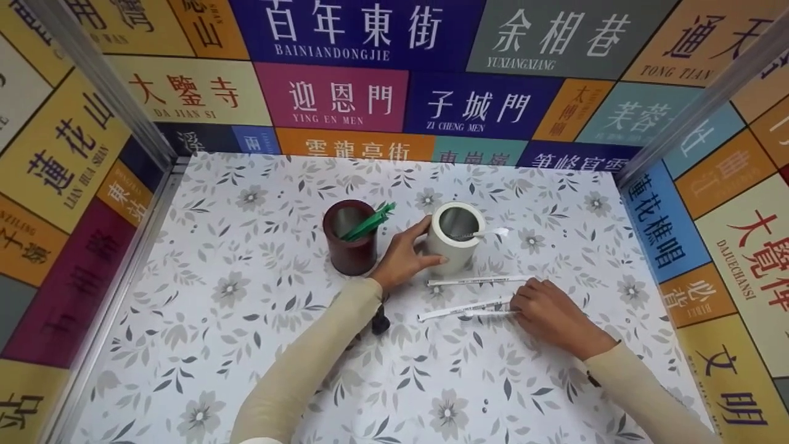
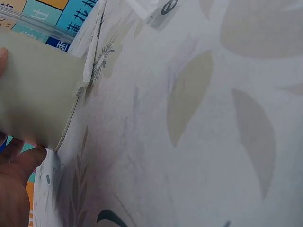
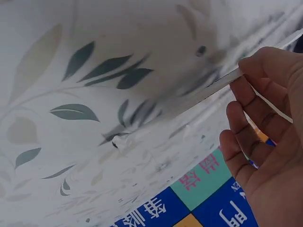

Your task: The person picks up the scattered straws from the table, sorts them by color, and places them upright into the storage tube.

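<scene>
My left hand (image 1: 407,254) holds the cream-white cylindrical holder (image 1: 451,260), thumb at the front and fingers round its far left side. In the left wrist view, fingertips (image 2: 33,158) press the holder's wall (image 2: 38,90). One slim white wrapped stick (image 1: 493,232) leans out of its mouth to the right. Lower right, my right hand (image 1: 551,314) pinches one slim white wrapped stick (image 3: 203,97) between thumb and forefinger, its other fingers loosely bent. Printed white sticks (image 1: 474,281) lie on the patterned table in front of the holder, their right ends by this hand.
A dark red cylindrical holder (image 1: 352,258) with green wrapped sticks (image 1: 370,223) stands left of the white one, close to my left forearm. The floral tabletop (image 1: 203,370) is bounded by colourful lettered panels (image 1: 333,92) at the back and both sides.
</scene>
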`<state>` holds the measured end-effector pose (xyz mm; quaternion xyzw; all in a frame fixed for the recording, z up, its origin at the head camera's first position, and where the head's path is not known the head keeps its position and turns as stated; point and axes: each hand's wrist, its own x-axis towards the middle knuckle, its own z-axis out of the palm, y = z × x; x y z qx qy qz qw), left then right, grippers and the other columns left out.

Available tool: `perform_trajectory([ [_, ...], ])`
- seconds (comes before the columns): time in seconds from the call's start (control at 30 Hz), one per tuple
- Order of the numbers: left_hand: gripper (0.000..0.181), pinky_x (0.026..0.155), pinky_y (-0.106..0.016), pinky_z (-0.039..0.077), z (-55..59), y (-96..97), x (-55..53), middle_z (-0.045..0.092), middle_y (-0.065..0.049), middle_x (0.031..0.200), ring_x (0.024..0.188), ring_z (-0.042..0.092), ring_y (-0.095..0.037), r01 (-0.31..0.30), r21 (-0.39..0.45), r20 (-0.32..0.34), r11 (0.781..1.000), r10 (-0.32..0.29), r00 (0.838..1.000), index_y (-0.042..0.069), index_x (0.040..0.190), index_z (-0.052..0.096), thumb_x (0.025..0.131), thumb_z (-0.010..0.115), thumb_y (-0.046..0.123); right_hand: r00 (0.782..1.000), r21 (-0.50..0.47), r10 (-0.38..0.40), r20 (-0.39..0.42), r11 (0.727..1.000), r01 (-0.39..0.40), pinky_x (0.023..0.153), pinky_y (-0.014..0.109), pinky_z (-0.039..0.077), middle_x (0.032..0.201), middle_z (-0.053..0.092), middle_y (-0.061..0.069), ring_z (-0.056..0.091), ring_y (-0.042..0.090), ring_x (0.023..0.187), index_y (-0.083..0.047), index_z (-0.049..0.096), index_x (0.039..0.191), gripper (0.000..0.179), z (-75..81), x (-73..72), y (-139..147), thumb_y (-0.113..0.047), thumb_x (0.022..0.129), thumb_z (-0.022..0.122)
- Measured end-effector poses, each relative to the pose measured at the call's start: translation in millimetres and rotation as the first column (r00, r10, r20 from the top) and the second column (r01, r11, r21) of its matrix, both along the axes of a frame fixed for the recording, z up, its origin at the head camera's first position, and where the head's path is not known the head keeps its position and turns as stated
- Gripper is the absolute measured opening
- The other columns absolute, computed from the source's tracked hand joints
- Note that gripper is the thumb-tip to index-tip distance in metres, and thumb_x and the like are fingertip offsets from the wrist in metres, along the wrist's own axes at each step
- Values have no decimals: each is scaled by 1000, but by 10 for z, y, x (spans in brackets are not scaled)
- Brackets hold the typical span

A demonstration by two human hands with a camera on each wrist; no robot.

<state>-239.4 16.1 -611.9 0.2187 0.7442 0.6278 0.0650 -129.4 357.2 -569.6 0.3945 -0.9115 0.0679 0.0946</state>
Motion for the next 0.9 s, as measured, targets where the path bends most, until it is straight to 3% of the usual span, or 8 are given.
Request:
perform_trajectory([
  [0.13, 100, 128, -38, 41, -15, 10, 2, 54, 5, 166, 155, 45, -9, -3, 16, 2, 1000, 3, 1000, 19, 171, 43, 87, 97, 18, 996, -108, -65, 68, 992, 73, 72, 41, 54, 92, 75, 0, 62, 21, 87, -12, 80, 91, 18, 169, -16, 43, 0, 82, 91],
  [0.23, 99, 128, -38, 41, -24, 17, 1, 54, 4, 166, 155, 45, -10, -3, 23, 2, 1000, 3, 1000, 18, 171, 43, 87, 97, 17, 981, -212, -129, 145, 965, 158, 74, 40, 56, 96, 73, -3, 64, 18, 91, -14, 80, 94, 22, 315, -42, 81, 3, 84, 89],
  [0.37, 99, 128, -40, 41, -27, 24, 1, 53, 4, 167, 156, 44, -10, -1, 34, 3, 999, 1, 1000, 19, 171, 43, 88, 97, 18, 959, -363, -148, 241, 903, 231, 82, 29, 55, 102, 74, -5, 67, 18, 98, -16, 80, 99, 26, 496, -122, 104, 7, 88, 86],
  [0.5, 97, 128, -43, 41, -30, 16, -3, 55, 7, 165, 155, 46, -10, 1, 32, 1, 999, -1, 1000, 24, 170, 45, 88, 96, 19, 951, -480, -146, 274, 835, 267, 85, 17, 49, 102, 76, -2, 67, 14, 98, -12, 81, 102, 23, 636, -256, 86, 8, 91, 85],
  [0.67, 93, 128, -45, 41, -28, 13, 6, 56, 11, 162, 153, 47, -8, 8, 17, -4, 1000, -8, 1000, 31, 168, 46, 90, 95, 22, 935, -556, -202, 291, 759, 337, 83, 19, 46, 104, 77, 6, 64, 8, 98, -8, 82, 104, 18, 804, -430, 41, 6, 94, 83],
  [0.9, 96, 128, -45, 41, -7, 22, 8, 54, 12, 165, 154, 46, -8, 11, 12, -6, 1000, -10, 1000, 29, 170, 44, 90, 96, 21, 908, -646, -224, 355, 643, 411, 90, 19, 49, 109, 76, 13, 65, 14, 101, -2, 81, 108, 11, 1099, -644, -123, 2, 98, 81],
])
